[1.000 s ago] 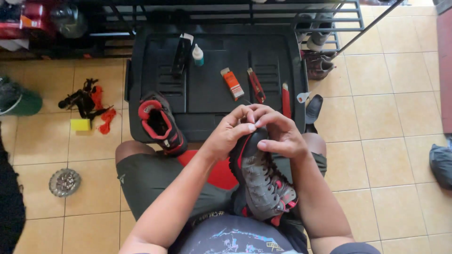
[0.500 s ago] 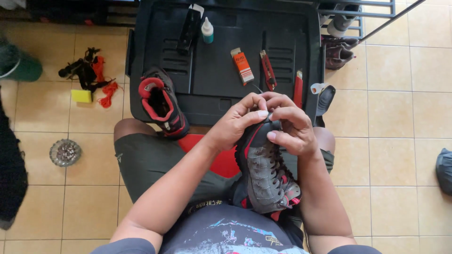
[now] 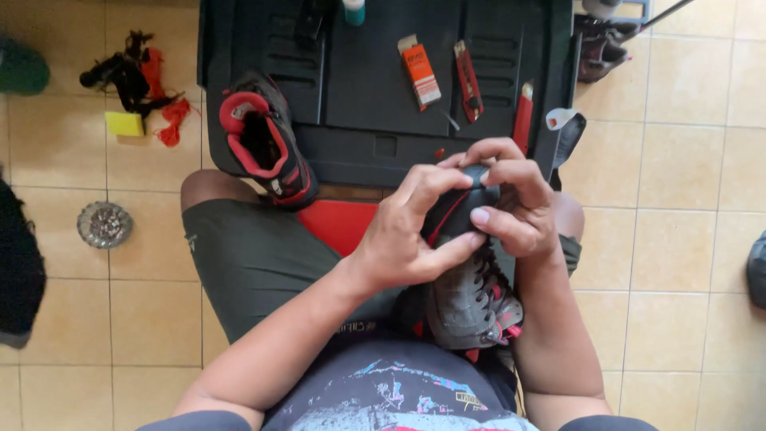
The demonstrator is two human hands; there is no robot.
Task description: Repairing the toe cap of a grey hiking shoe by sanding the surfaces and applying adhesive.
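Note:
A grey shoe [image 3: 467, 299] with black laces and red trim rests on my lap, its heel end pointing away from me. My left hand [image 3: 411, 231] grips the shoe's heel from the left, thumb pressed across it. My right hand [image 3: 511, 199] clasps the same heel end from the right, fingers curled over the top. The matching shoe [image 3: 259, 144], grey with a red lining, lies by my left knee on the edge of a black tray [image 3: 375, 80].
On the black tray lie an orange tube [image 3: 420, 70], a red utility knife [image 3: 468, 80] and a red-handled tool [image 3: 523, 116]. A yellow sponge [image 3: 125, 123] and red-black cords [image 3: 140, 80] sit on the tiled floor at left, beside a round metal drain [image 3: 104, 224]. Dark shoes [image 3: 594, 48] stand at upper right.
The view has tilted down and closer, so the tray sits higher in frame. Both hands stay clasped on the shoe's heel; the fingers have shifted slightly.

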